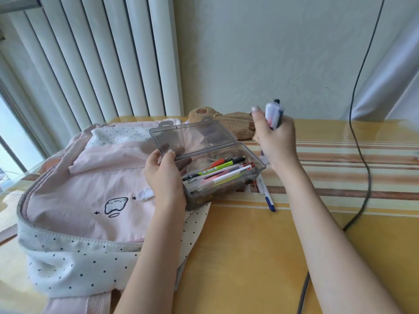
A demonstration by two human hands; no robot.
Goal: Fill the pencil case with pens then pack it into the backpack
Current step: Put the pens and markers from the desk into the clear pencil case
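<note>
**Two bare forearms, no sleeves in view**

Only the person's two arms show, entering from the near edge. Both are bare from the frame edge to the fingertips: no sleeve, cuff, watch, bracelet or ring is visible on either. The left hand (pixel 164 175) has short, rounded fingernails with a pale, slightly glossy look. The right hand (pixel 275 141) shows a nail on the thumb that is likewise pale and glossy, cut short with a rounded tip; the hand is a little blurred, so finer detail there cannot be made out. The forearms are slender and smooth.
</note>
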